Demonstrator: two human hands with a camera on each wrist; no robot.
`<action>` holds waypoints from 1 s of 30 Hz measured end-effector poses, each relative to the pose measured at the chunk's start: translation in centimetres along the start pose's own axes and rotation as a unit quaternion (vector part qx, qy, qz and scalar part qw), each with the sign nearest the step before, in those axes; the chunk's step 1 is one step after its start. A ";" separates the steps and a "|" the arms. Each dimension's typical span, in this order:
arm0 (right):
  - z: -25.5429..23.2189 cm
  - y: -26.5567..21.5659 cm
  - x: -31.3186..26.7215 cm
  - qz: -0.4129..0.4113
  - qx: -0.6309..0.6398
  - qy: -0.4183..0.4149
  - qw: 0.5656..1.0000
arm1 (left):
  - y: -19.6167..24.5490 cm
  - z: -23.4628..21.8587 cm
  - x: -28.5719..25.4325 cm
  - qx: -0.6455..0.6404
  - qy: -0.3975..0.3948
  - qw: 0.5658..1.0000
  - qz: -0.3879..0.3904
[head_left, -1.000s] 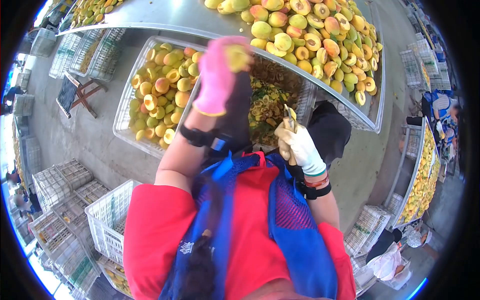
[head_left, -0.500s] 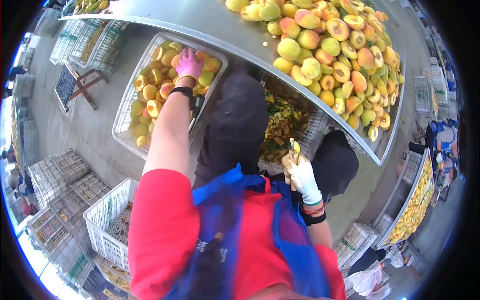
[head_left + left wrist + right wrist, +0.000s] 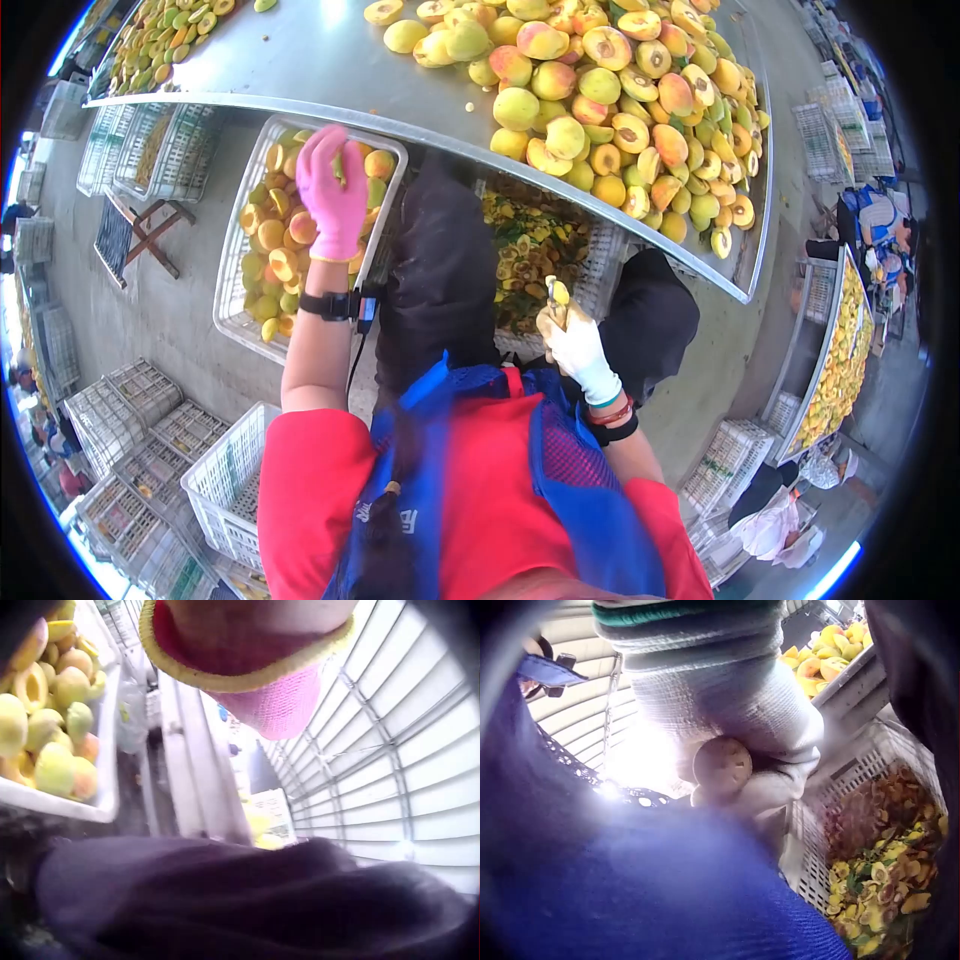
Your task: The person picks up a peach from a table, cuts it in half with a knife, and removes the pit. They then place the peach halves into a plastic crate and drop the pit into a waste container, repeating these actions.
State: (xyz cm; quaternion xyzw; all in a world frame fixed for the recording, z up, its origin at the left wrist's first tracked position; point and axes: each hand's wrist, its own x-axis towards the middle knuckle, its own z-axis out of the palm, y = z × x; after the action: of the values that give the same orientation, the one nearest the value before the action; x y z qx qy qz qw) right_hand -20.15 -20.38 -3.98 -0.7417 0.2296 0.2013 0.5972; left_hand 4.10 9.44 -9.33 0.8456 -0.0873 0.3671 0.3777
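My left hand (image 3: 335, 200), in a pink glove, is raised over a white crate (image 3: 222, 290) of whole and cut peaches. Its fingers curl round a greenish peach (image 3: 341, 168) that shows between thumb and fingers. The left wrist view has only the glove's cuff (image 3: 247, 682); the fingers are out of sight there. My right hand (image 3: 572, 340), in a white glove with a stained palm side, grips a wooden-handled tool (image 3: 552, 290). A yellow bit of fruit (image 3: 561, 293) shows at its tip. In the right wrist view, the handle's round end (image 3: 723, 765) sticks out of the fist.
A metal table (image 3: 330, 60) ahead bears a big heap of halved peaches (image 3: 630, 110). Under its edge, between my knees, stands a crate of peelings and scraps (image 3: 540, 250). A white crate (image 3: 230, 490) stands at lower left, a folding stool (image 3: 140, 235) farther left.
My left hand moved from beside the table edge, carrying a yellow fruit, down onto the peaches in the crate, then rose above them. The right hand keeps gripping the tool over my lap.
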 end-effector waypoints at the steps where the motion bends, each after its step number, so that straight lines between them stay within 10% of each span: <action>1: 0.1 0.4 0.2 -0.013 -0.028 0.003 1.000 | 2.3 0.5 1.6 -0.017 -0.033 0.999 -0.008; 4: 0.6 1.4 0.6 -0.135 -0.135 0.008 0.982 | 5.7 3.6 7.4 -0.046 -0.166 0.980 0.101; 6: 0.0 2.0 1.3 -0.436 -0.381 0.046 0.814 | 6.2 8.0 9.3 0.061 -0.241 0.953 0.172; 10: 0.5 1.1 0.6 -0.404 -0.440 0.058 0.800 | 4.3 15.3 10.9 0.183 -0.245 0.894 0.326; 13: 0.7 0.7 -0.2 -0.333 -0.310 0.058 0.889 | 3.8 16.3 11.6 0.173 -0.378 0.888 0.195; 20: -0.5 2.3 0.1 -0.457 -0.399 0.075 0.791 | 6.1 10.9 9.4 -0.068 -0.456 0.885 -0.069; 23: -0.2 2.0 -0.9 -0.435 -0.413 0.070 0.797 | 8.8 7.2 8.6 -0.364 -0.458 0.751 -0.306; 27: 0.3 -0.5 -2.9 -0.374 -0.259 0.123 0.882 | 12.6 2.9 5.9 -0.524 -0.450 0.580 -0.432; 30: -0.7 1.5 -2.4 -0.375 -0.320 0.104 0.864 | 16.6 -0.3 3.5 -0.545 -0.438 0.565 -0.437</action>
State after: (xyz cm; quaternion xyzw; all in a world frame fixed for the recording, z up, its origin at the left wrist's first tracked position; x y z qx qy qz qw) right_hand -22.96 -21.11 -3.68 -0.9391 -0.0819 -0.0539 0.3295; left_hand -0.61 -1.48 2.76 0.4709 -0.0455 -0.3758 0.7968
